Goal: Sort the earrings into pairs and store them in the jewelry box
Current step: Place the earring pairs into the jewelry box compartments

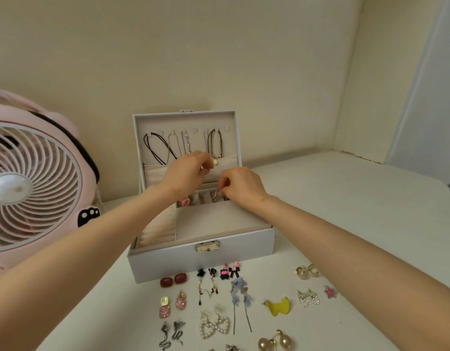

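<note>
The grey jewelry box stands open on the table, with necklaces hung in its lid. Both hands reach over its back compartments. My right hand pinches a small dangling metal earring above a slot. My left hand has its fingertips pinched together just left of it; what it holds is too small to tell. A pink earring lies in a back slot below the left wrist. In front of the box lie several paired earrings: red squares, pearl hearts, blue flowers, silver snakes.
A pink desk fan stands at the left, close to the box. The wall runs just behind the box. More earrings lie at the right front: a yellow bow, gold hoops, a pink star, gold drops.
</note>
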`<control>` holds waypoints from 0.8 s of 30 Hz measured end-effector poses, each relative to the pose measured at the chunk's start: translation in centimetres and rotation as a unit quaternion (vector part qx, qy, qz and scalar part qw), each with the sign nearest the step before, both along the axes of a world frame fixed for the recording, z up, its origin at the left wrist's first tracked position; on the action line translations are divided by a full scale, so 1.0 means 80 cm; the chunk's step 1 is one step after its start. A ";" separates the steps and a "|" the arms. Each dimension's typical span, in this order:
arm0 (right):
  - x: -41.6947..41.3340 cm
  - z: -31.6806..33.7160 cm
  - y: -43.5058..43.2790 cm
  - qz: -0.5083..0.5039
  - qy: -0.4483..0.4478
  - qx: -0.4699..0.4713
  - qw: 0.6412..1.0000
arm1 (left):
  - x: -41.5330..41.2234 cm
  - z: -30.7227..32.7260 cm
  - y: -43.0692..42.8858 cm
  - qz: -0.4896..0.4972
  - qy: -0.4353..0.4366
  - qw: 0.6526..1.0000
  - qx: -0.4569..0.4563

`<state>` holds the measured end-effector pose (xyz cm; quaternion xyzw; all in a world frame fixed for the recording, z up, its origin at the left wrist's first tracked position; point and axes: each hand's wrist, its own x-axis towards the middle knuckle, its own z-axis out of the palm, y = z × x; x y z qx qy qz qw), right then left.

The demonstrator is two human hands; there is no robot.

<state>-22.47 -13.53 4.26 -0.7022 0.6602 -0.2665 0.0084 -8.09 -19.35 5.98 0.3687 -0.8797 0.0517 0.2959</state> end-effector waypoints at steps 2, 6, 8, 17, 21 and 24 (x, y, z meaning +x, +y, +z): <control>0.000 -0.001 -0.002 -0.002 0.002 0.001 1.000 | 0.001 0.000 0.002 -0.001 0.003 1.000 -0.004; -0.005 -0.002 0.001 -0.002 0.001 0.015 1.000 | 0.002 0.000 0.008 -0.002 0.009 1.000 -0.004; -0.010 -0.003 0.005 0.007 0.000 0.026 1.000 | 0.002 -0.001 0.013 -0.003 0.005 1.000 -0.001; -0.055 0.028 0.070 -0.007 -0.041 -0.041 0.998 | -0.007 0.008 0.053 -0.041 -0.007 0.999 0.001; -0.087 0.025 0.114 -0.026 -0.046 -0.037 0.998 | -0.027 0.007 0.094 -0.095 0.004 0.995 0.026; -0.109 0.012 0.153 -0.024 -0.043 -0.012 0.999 | -0.046 0.002 0.136 -0.148 0.006 0.986 0.077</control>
